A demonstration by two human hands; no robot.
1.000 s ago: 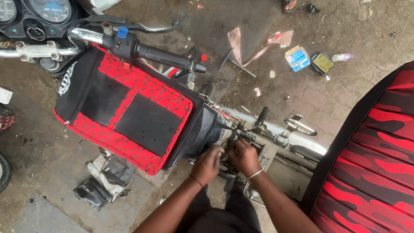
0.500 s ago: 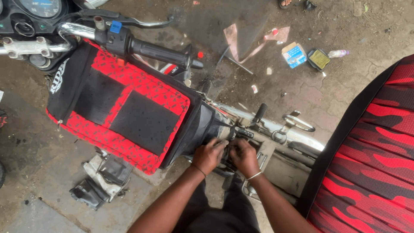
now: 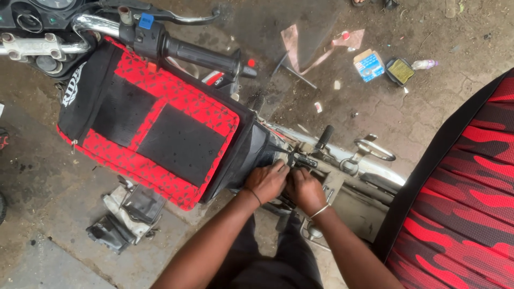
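Both forearms are bare, with no sleeves in view. The left hand has a thin dark band around its wrist. The right hand wears a slim silver bangle at the wrist. Dark trousers show at the lower middle of the frame.

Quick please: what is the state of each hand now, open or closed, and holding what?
Left hand: fingers curled on motorcycle parts beside the tank cover; what they grip cannot be told.
Right hand: fingers curled on the same parts; held thing hidden.
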